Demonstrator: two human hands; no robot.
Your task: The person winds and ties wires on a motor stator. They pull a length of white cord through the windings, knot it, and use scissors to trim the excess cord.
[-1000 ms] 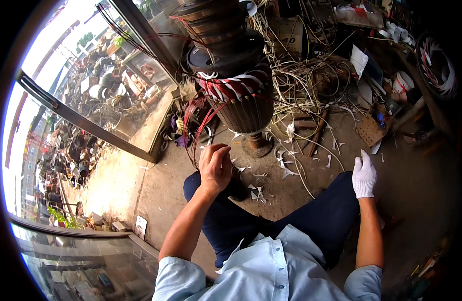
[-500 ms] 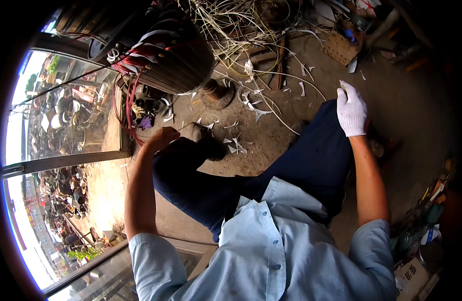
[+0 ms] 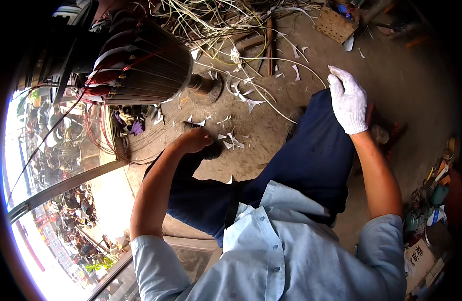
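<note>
My bare left hand (image 3: 194, 140) is over my left knee, its fingers curled closed. Whatever is in them, if anything, is hidden. Thin wires run near it from a loose loop of reddish wires (image 3: 95, 133). Beyond that hand lies a large dark slotted cylinder, like a motor rotor (image 3: 155, 65), with its shaft end (image 3: 205, 88) toward the right. Red wire coils and white strips (image 3: 103, 83) crowd its left end. My right hand (image 3: 350, 100), in a white knit glove, rests at my right knee with thumb and forefinger apart, holding nothing that I can see.
White paper scraps (image 3: 251, 103) litter the floor. A tangle of pale cable (image 3: 216, 30) lies at the back, beside a perforated box (image 3: 336, 25). Window frames (image 3: 65, 185) stand at left. Tools and cans (image 3: 437, 200) crowd the right edge.
My left hand has moved right, away from the wire loop. The rotor and floor sit further left in the picture as the view has shifted. My gloved hand stays at the knee.
</note>
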